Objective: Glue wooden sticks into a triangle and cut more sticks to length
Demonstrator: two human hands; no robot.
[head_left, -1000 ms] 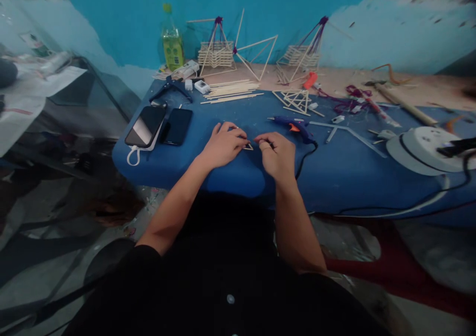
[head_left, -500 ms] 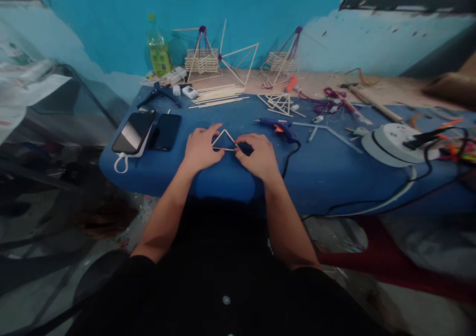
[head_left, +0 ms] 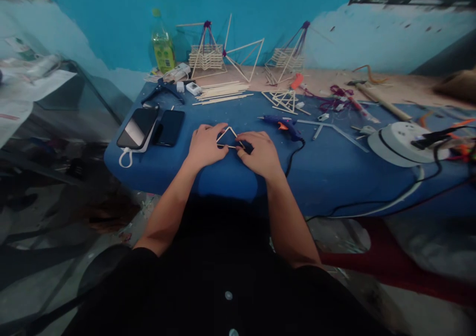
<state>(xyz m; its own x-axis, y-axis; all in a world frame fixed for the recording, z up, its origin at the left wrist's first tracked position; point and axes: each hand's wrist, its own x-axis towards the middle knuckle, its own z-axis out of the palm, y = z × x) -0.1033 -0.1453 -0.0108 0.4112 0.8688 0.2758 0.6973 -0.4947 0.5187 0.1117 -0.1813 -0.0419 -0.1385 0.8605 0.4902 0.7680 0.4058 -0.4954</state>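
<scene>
Pale wooden-stick triangle point(head_left: 230, 128), towards front edge of blue bench point(head_left: 323, 182); left hand point(head_left: 205, 146) and right hand point(head_left: 262, 152) apart, pinching its opposite corners. Blue-and-orange glue gun point(head_left: 285, 125) near right hand.

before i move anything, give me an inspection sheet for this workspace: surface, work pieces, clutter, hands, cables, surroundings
surface: blue table top, small scraps toward the wall side
work pieces: small stick triangle between the hands; loose sticks in a rough row beyond; glue gun lying to the right
clutter: two phones at left, green-labelled bottle at the back, tangled purple cord at back right
hands: left hand at the triangle's left corner, right hand at its right corner
cables: glue gun's black cord passes near the right forearm; white cable runs by the round socket unit
surroundings: blue wall; papers on a side table
</scene>
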